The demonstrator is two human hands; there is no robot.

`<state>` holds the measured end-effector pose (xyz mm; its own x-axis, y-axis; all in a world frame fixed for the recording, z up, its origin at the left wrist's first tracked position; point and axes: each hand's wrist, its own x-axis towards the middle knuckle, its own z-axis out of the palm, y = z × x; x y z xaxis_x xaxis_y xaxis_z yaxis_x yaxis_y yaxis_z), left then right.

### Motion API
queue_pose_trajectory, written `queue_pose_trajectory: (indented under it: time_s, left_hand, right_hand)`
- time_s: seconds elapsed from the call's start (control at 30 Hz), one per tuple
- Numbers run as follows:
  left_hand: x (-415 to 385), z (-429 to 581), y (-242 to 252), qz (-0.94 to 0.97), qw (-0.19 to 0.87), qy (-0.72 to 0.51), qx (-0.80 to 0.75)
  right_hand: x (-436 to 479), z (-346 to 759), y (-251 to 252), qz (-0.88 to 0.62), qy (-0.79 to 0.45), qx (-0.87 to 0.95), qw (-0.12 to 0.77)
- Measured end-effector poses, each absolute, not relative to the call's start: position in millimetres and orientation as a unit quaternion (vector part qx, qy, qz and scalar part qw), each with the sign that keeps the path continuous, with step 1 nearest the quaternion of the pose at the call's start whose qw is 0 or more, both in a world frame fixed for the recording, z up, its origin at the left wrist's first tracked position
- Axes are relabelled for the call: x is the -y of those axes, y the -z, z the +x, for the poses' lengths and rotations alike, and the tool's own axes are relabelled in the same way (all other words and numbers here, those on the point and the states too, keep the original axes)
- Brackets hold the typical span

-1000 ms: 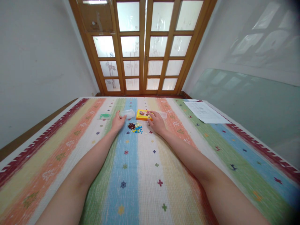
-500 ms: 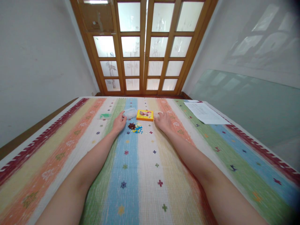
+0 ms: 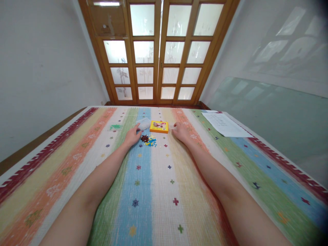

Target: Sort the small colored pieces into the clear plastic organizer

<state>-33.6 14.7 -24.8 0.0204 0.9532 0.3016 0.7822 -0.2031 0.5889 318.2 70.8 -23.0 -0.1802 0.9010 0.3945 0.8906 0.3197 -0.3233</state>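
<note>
My left hand (image 3: pixel 133 135) rests by the near left side of a clear plastic box (image 3: pixel 144 124), its thumb and forefinger apart and the forefinger at the box's edge. Just right of that hand lies a heap of tiny pieces (image 3: pixel 149 139) in dark brown, blue, yellow and pale colours. To the right of the plastic box a yellow box (image 3: pixel 159 126) with a printed top lies flat. My right hand (image 3: pixel 180 131) is beyond it, fingers curled and closed at a small clear plastic piece (image 3: pixel 171 126), which is mostly hidden.
On the left, a clear packet (image 3: pixel 115 127) with green contents lies on the striped tablecloth (image 3: pixel 164 184). Printed paper sheets (image 3: pixel 225 124) lie at the far right. Glass-paned wooden doors (image 3: pixel 159 68) stand behind the table, with a glass panel (image 3: pixel 276 116) along the right.
My left hand has slid nearer to the heap, and its grip on the plastic box has loosened. My right hand has shifted slightly right, away from the yellow box.
</note>
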Motion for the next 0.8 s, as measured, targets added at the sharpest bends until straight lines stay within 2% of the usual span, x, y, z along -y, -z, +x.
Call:
queue_pose_trajectory:
  time_s: [0.4,0.6,0.8]
  left_hand:
    - [-20.2,-37.2,26.3,0.679,0.159,-0.346,-0.628]
    - [-36.9,-41.6,21.8,0.643,0.18,-0.368,-0.648]
    - [-50.8,-49.1,7.4,0.666,0.051,-0.314,-0.675]
  right_hand:
    - [-65.7,320.1,18.2,-0.506,-0.039,0.82,0.265]
    - [-47.8,287.8,12.8,-0.533,0.01,0.815,0.228]
    - [-46.6,274.3,9.4,-0.546,0.041,0.808,0.219]
